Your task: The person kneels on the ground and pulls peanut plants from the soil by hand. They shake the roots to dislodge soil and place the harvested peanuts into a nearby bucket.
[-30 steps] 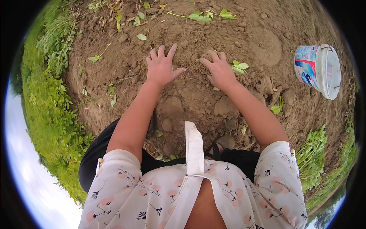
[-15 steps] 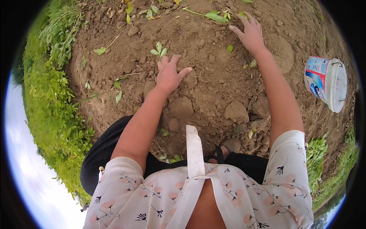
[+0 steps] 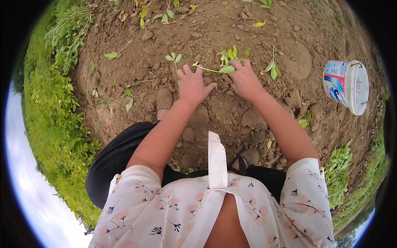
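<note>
My left hand (image 3: 192, 87) rests on loose brown soil, thumb apart from the fingers, their tips touching the dirt. Just beyond those tips a small green seedling (image 3: 175, 59) stands up from the ground. To its right, my right hand (image 3: 247, 84) has its fingers curled over a leafy green cutting (image 3: 226, 69). The cutting's thin stem points left toward my left hand. Exactly how the fingertips grip it is partly hidden. Beside the right hand, another leafy sprig (image 3: 272, 69) lies on the soil.
A white plastic bucket (image 3: 346, 87) with a printed label lies tilted at the right. Dense green plants (image 3: 58, 111) line the left edge. Clods (image 3: 253, 118) sit close to my feet, and a leafy bunch (image 3: 338, 173) lies at lower right. Loose sprigs (image 3: 111, 55) are scattered about.
My right hand has come back toward me and left, bringing the leafy cutting from the far side close to my left hand. The left hand has shifted slightly right.
</note>
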The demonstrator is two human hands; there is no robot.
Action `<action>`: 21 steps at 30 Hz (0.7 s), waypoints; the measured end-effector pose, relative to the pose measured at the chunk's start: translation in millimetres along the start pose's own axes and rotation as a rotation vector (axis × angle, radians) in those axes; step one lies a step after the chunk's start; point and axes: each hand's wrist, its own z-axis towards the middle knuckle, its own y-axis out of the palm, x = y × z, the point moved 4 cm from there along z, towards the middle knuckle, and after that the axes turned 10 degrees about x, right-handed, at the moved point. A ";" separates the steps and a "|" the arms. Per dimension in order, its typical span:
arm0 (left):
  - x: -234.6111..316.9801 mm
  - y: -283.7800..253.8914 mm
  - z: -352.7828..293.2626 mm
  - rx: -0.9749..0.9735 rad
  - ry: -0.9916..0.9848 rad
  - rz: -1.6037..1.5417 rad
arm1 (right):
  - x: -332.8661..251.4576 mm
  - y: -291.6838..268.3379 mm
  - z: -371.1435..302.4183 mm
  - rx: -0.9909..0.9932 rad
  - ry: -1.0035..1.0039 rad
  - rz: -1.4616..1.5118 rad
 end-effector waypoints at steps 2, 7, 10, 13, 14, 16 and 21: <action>6.7 -0.4 -9.9 -0.027 0.048 0.044 | -2.8 -10.3 -49.4 0.049 -0.025 -0.039; 0.4 5.2 -12.4 0.034 0.065 -0.063 | 50.7 -7.2 -124.6 -0.166 0.104 0.066; -5.1 -7.8 5.8 -0.086 0.016 -0.122 | 68.4 -19.8 -133.3 -0.194 0.238 0.069; -6.5 -11.0 9.7 -0.123 -0.005 -0.077 | 82.2 -39.8 -109.5 -0.165 0.368 -0.057; -6.6 -8.7 11.0 -0.117 0.012 -0.073 | 95.0 -45.9 -99.7 -0.117 0.428 -0.116; -2.4 -6.6 12.0 -0.097 0.043 -0.082 | 126.0 -55.2 -82.9 0.076 0.434 -0.151; 7.0 13.5 1.4 -0.177 0.249 -0.040 | 102.1 -31.7 -55.7 -0.102 0.417 -0.233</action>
